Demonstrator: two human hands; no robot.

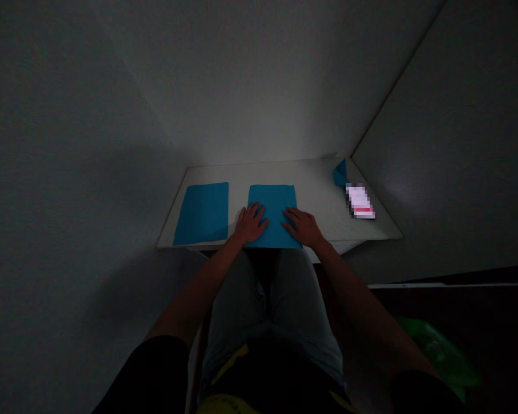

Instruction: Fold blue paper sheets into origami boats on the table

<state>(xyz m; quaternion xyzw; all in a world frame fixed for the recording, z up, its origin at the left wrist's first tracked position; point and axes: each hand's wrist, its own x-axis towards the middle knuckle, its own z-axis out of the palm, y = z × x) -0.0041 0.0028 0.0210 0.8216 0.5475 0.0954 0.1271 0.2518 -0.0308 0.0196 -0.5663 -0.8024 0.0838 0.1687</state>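
Observation:
A blue sheet of paper [273, 198] lies flat on the white table, its near edge at the table's front edge. My left hand [251, 225] rests on its left side with the fingers spread. On its right side lies my right hand [303, 226], fingers apart and pointing inward. Neither hand grips anything. Another blue sheet [204, 213] lies to the left, apart from my left hand. At the back right stands a small folded blue paper piece [340, 173].
A phone with a lit, blurred screen [360, 201] lies at the right of the white table [319, 201], close to the folded piece. Walls border the table behind and on the right. A green plastic bag [440, 351] is on the dark floor at the lower right.

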